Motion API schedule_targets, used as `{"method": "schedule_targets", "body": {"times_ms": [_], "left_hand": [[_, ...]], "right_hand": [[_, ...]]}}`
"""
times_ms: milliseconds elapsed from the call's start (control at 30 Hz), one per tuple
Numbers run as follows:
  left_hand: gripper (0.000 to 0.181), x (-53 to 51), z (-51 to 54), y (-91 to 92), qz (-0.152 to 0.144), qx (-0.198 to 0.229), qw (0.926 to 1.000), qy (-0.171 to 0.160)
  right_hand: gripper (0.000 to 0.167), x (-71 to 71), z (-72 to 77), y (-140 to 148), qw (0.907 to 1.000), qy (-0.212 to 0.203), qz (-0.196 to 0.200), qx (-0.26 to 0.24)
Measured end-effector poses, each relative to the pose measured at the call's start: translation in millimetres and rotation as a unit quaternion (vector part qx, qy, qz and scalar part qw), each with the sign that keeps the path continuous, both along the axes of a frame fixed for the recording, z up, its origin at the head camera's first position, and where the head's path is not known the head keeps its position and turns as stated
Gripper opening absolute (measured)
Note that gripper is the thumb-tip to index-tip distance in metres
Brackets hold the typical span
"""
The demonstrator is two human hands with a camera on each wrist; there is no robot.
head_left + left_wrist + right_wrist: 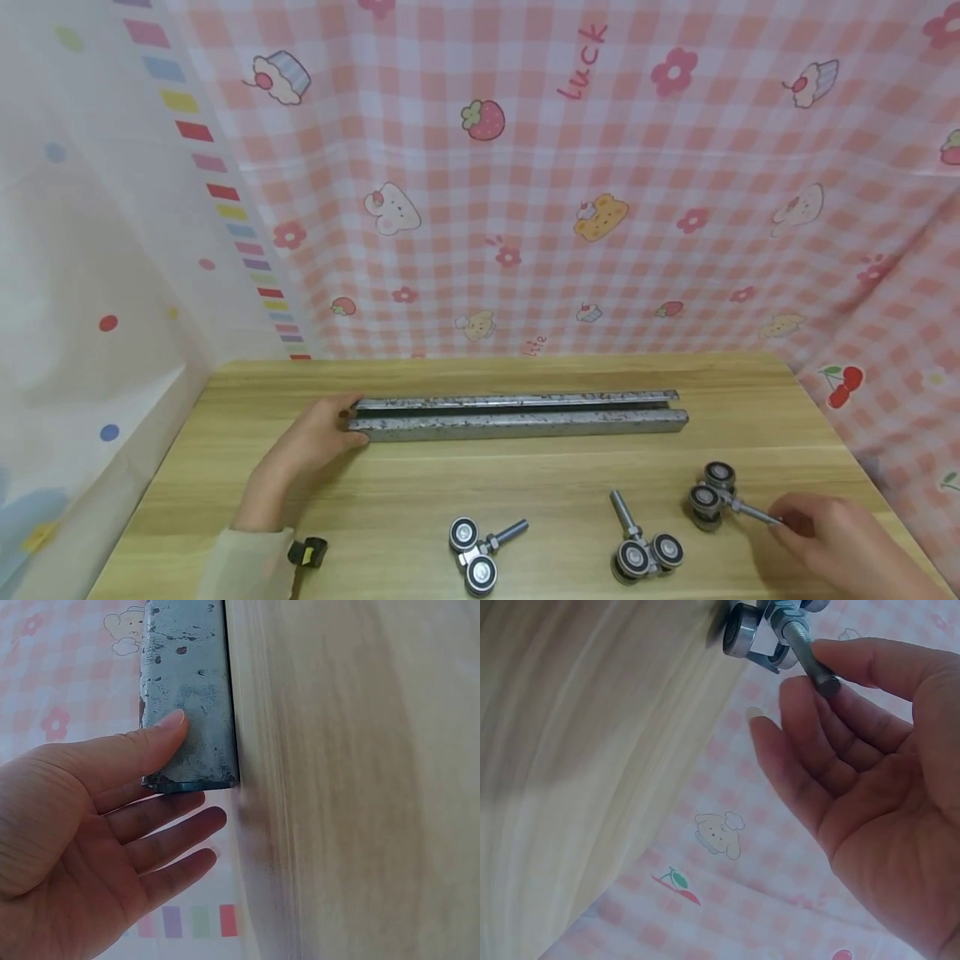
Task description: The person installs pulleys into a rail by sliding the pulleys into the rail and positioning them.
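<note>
A scuffed steel channel rail [517,425] lies across the table, its slot facing up. My left hand [318,433] pinches its left end: in the left wrist view the thumb [169,731] presses the rail's side wall [187,682], with the index finger mostly hidden behind. My right hand [832,529] pinches the threaded bolt [806,656] of a roller trolley [712,496] at its end, between thumb and fingers. The bolt slants toward the hand; the trolley's wheels are at or just above the tabletop.
Two more roller trolleys are on the table: one at front centre [474,557], another to its right [647,557] with its bolt pointing away. A small black clip-like object [307,552] shows beside the left sleeve [251,567]. Behind the wooden table [420,483] hangs a checked curtain [525,208].
</note>
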State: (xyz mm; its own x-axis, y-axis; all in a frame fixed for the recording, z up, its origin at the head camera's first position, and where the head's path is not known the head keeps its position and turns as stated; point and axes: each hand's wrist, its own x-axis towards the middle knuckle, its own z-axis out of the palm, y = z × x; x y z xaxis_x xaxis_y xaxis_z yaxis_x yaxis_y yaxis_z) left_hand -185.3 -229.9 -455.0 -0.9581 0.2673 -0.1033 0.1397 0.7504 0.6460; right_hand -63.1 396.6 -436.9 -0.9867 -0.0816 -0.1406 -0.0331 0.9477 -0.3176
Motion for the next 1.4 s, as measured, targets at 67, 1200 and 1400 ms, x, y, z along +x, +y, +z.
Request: {"method": "schedule_targets", "body": {"times_ms": [67,1200,1400], "left_hand": [[0.068,0.0,-0.6,-0.5,0.001,0.000,1.0000,0.001],[0.068,-1.2,-2.6,-2.5,0.006,0.013,0.9999,0.003],[0.068,-2.6,-4.2,-2.7,0.004,0.010,0.9999,0.009]], "right_hand": [[0.008,0.4,1.0,-2.0,0.9995,0.032,0.007,-0.004],[0.030,-29.5,-7.2,-45.9,0.9514,0.282,0.100,-0.073],[0.028,-32.4,-5.9,-48.8,0.9529,0.277,0.096,-0.078]]}}
